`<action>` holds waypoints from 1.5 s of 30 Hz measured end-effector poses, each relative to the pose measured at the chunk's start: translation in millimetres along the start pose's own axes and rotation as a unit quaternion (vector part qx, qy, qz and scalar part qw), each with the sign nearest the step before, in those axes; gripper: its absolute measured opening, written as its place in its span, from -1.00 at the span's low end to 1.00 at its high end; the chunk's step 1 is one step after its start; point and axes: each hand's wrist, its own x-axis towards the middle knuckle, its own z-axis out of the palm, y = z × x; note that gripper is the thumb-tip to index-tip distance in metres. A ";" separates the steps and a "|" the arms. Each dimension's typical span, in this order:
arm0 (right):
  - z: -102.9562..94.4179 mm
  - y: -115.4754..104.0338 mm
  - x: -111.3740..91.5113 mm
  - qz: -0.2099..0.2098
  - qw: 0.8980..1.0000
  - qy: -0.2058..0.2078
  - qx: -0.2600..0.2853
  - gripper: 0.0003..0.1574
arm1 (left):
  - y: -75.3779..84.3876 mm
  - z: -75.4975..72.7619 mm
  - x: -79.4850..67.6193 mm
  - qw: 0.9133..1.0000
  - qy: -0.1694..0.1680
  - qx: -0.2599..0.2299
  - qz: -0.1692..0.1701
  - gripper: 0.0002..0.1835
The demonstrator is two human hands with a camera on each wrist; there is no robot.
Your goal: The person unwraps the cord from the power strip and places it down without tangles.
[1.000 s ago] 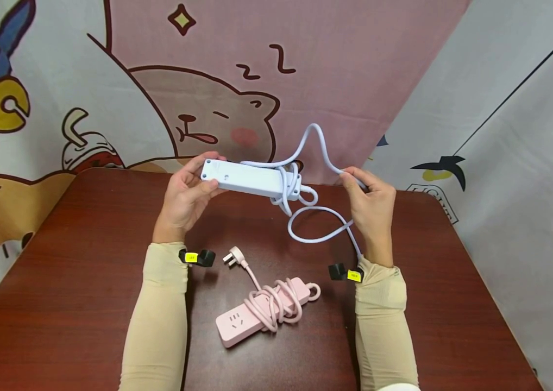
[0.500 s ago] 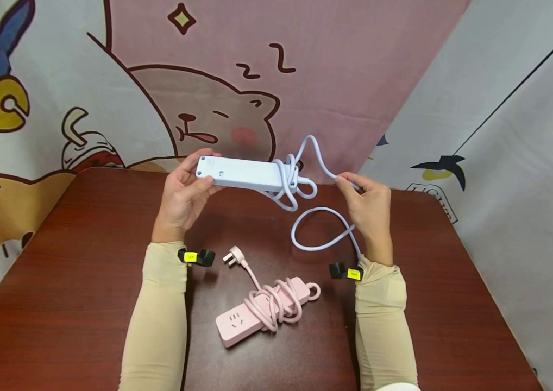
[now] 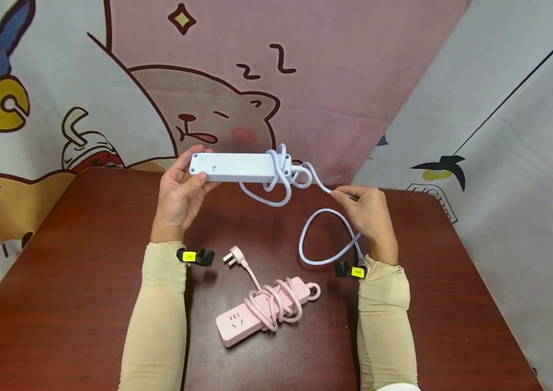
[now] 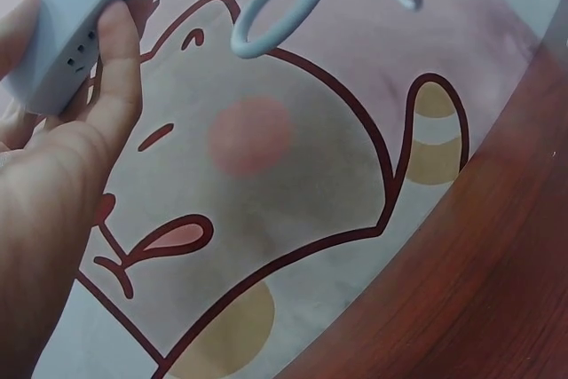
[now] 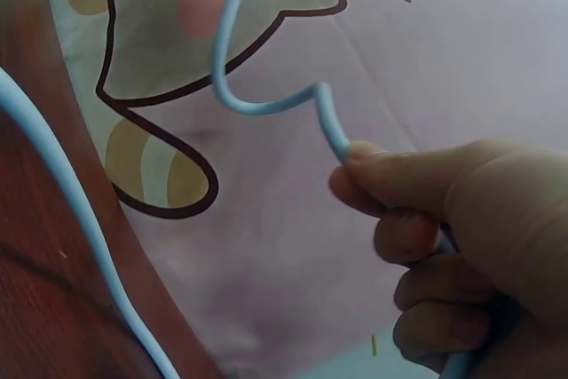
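Note:
My left hand (image 3: 178,198) grips one end of a pale blue power strip (image 3: 237,167), held up above the table's far part with its screwed underside facing me. In the left wrist view its socket side (image 4: 75,51) shows between thumb and fingers. The strip's own cord (image 3: 283,179) wraps round its right end in a few turns. My right hand (image 3: 366,217) pinches that cord between thumb and forefinger, the other fingers curled, as the right wrist view shows. Beyond the hand, the cord hangs in a large loop (image 3: 302,244) and runs down by the right wrist. Its plug is hidden.
A pink power strip (image 3: 237,325), wrapped in its own cord with the plug (image 3: 234,256) sticking out, lies on the brown table (image 3: 86,304) between my forearms. A cartoon-printed curtain (image 3: 335,65) hangs behind the table.
The blue strip has shifted slightly left and levelled out. A cord length that arched over it now hangs below it. My right hand has moved down, and the slack between the hands has dropped.

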 end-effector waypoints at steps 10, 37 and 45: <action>-4.8 19.7 -0.2 0.025 0.992 -0.120 -0.041 -0.65 | -1.4 -0.8 1.1 1.000 0.017 0.002 0.015 -0.47; -3.5 31.7 -2.4 0.131 0.945 -0.279 -0.109 -0.49 | -2.5 -0.2 1.6 1.000 0.015 0.002 0.000 -0.44; 22.9 0.9 5.0 0.027 0.978 -0.184 -0.095 -0.43 | -1.8 1.3 1.6 1.000 0.018 0.015 -0.007 -0.32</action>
